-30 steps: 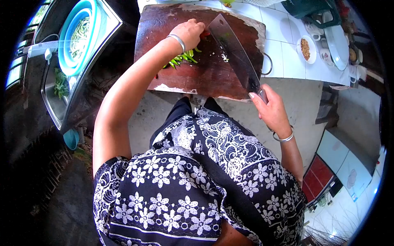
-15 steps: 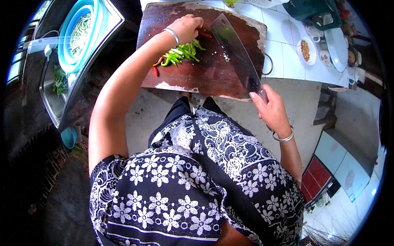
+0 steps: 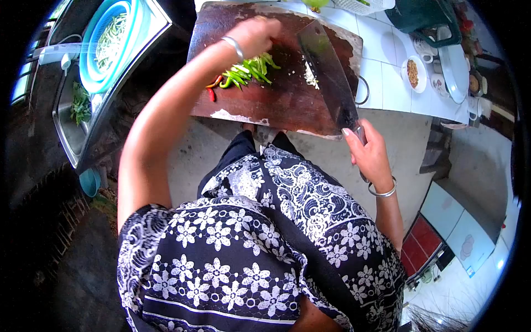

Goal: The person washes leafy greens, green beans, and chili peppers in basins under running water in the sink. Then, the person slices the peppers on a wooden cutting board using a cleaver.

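Observation:
My right hand (image 3: pixel 369 152) is closed around the handle of a kitchen cleaver (image 3: pixel 327 72) at the right side of a dark wooden cutting board (image 3: pixel 282 108). Beside the blade's left edge lie small chopped white bits (image 3: pixel 310 76), perhaps garlic. My left hand (image 3: pixel 255 37) is over the far part of the board, bent at the wrist and smeared by motion; whether its fingers hold anything is unclear. Just below it sits a pile of sliced green peppers (image 3: pixel 249 71), with red chilies (image 3: pixel 212 93) at the pile's left edge.
To the left, a blue basin (image 3: pixel 88 72) holds a strainer of pale green strips (image 3: pixel 112 41), beside a sink with leafy greens (image 3: pixel 81 105). On the tiled counter at right stand a bowl of brown bits (image 3: pixel 413 73), cups and a dark green container (image 3: pixel 423 21).
The cleaver has shifted slightly right, and more of the chopped white bits now show beside its blade. My left hand has moved a little right and is more blurred.

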The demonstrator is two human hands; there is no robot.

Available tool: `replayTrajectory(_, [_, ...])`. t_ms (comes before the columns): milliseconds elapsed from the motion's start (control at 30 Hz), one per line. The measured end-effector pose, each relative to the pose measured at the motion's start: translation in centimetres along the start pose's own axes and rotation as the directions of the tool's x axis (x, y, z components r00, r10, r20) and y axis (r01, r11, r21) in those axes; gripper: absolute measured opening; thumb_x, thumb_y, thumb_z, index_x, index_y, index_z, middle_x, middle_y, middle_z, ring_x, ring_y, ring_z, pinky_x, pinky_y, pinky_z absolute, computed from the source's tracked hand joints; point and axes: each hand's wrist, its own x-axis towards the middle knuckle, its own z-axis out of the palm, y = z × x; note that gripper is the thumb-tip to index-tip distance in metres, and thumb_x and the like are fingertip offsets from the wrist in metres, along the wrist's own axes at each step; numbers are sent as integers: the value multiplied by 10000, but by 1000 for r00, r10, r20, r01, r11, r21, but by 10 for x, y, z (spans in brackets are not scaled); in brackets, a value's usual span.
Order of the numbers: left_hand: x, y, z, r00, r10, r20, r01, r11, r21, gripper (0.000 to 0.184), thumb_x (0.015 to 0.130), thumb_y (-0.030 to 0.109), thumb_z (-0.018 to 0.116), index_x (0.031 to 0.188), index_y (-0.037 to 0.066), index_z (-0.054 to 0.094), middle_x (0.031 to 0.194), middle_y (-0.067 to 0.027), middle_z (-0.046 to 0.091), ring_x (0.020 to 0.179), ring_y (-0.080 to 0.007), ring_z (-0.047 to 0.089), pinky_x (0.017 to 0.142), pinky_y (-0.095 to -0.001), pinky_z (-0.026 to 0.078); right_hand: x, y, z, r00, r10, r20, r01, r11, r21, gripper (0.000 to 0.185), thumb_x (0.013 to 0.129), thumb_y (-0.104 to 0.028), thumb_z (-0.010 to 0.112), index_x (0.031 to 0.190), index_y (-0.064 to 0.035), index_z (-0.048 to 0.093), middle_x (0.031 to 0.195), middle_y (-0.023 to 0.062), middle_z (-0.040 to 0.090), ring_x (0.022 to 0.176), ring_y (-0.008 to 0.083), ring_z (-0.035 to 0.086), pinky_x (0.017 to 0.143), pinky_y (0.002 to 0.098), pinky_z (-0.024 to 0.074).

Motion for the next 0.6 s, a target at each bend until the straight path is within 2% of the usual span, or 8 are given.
replayTrajectory(33, [-10,-6,-19,995,31,-93,-36,998,-60,143,765,95,599,891,45,552,837,-153,597,835,-343,595,718,-412,475,-2,1,0,1000,16,4,-16,1000,-2,235,887,-190,620,814,-7,492,595,27,392,564,79,338,488,271,321])
replayTrajectory(100, [-32,-25,-37,995,-29,-91,26,999,-35,164,763,109,643,867,27,548,765,-151,595,720,-326,609,635,-377,479,-4,-4,1,998,57,20,-57,998,26,231,886,-193,621,826,-6,500,596,28,395,561,80,338,485,271,320])
replayTrajectory(167, [-56,-38,-37,991,-131,8,131,990,-59,154,766,92,650,861,26,549,756,-153,595,727,-321,612,655,-377,483,-3,-3,1,998,51,25,-52,998,39,228,884,-194,624,840,-3,507,596,32,395,559,81,336,483,272,319])
replayTrajectory(300, [-77,-31,-23,986,-160,-53,160,987,-6,176,752,88,675,869,34,554,795,-139,606,799,-327,607,711,-389,484,1,0,2,1000,-20,22,20,1000,-1,232,875,-195,632,864,6,517,594,47,389,556,82,331,478,276,317])
replayTrajectory(367, [-77,-22,-19,981,-170,-92,167,985,-40,179,756,100,672,862,34,544,821,-147,601,832,-338,588,726,-408,469,2,-2,2,999,-35,30,36,999,-27,235,872,-196,635,868,8,518,590,56,384,554,85,328,476,280,317])
replayTrajectory(467, [-70,-20,-10,968,-235,-84,233,972,-35,189,759,110,663,871,37,528,813,-153,585,842,-349,572,726,-425,457,5,-6,5,997,-43,61,45,998,-42,233,869,-197,635,869,5,519,579,68,384,547,91,329,474,285,323])
replayTrajectory(600, [-71,-19,-13,977,-198,-76,201,979,30,197,759,102,636,911,59,519,815,-166,553,852,-368,560,725,-436,456,8,-21,11,987,-73,142,86,992,-90,225,871,-205,629,887,-4,530,574,92,425,522,105,377,477,295,352])
